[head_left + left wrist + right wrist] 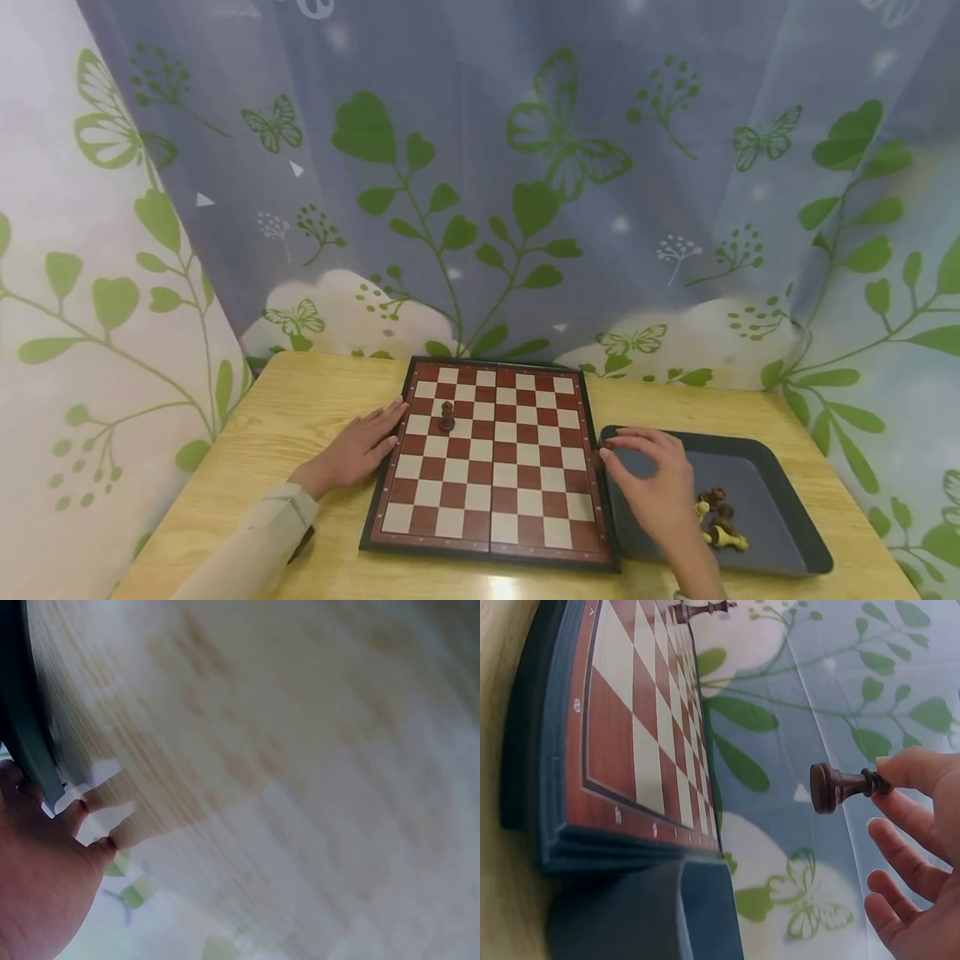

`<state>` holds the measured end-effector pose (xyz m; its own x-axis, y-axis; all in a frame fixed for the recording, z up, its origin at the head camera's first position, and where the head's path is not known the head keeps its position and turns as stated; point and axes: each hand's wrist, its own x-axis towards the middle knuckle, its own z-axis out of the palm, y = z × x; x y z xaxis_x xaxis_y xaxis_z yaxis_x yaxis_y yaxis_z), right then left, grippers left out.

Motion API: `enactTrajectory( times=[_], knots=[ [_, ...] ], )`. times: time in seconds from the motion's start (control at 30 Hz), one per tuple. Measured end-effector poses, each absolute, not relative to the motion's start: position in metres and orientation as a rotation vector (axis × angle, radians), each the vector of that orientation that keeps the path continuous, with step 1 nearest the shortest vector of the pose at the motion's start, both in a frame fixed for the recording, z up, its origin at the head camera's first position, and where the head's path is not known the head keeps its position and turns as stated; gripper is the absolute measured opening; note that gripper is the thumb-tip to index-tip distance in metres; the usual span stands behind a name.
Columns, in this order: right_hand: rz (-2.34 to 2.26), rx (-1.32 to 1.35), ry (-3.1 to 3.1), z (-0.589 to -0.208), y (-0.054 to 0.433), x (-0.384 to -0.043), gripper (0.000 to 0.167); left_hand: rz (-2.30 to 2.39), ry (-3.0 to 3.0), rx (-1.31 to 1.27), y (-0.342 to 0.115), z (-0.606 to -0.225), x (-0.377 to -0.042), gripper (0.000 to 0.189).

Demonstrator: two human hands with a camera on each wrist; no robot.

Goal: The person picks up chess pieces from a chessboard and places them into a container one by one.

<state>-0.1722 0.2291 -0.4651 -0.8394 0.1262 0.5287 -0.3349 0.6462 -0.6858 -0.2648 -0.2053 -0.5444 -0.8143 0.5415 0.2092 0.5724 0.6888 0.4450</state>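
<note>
A chessboard (480, 561) with red-brown and cream squares lies on the table. One dark brown chess piece (447, 418) stands on its upper left part. My left hand (358, 450) rests beside the board, straight fingers touching its left edge; the left wrist view shows this hand (45, 862) against the dark board side. Near the board's right edge, over the tray's corner, my right hand (660, 483) pinches another dark brown chess piece (840, 787) by its top between thumb and index finger. Its base points away from the hand; the fingertips hide the top, so its kind is unclear.
A dark grey tray (780, 508) sits right of the board, close against it. Inside lie several chess pieces, some dark brown, some pale yellow (726, 537). Behind the wooden table (315, 383) hangs a blue curtain (465, 167) printed with green leaves and butterflies.
</note>
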Motion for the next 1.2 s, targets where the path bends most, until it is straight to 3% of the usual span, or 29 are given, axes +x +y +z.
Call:
enactTrajectory(
  times=[0.37, 1.2],
  knots=[
    [1.073, 0.000, -2.323, -0.470, 0.247, -0.149, 0.014, -0.787, -2.864, -0.924, -0.204, -0.541, -0.262, 0.055],
    [0.925, -0.137, -2.328, -0.480, 0.272, -0.147, 0.011, -0.771, -2.890, -0.902, -0.204, -0.538, -0.262, 0.055]
  ],
)
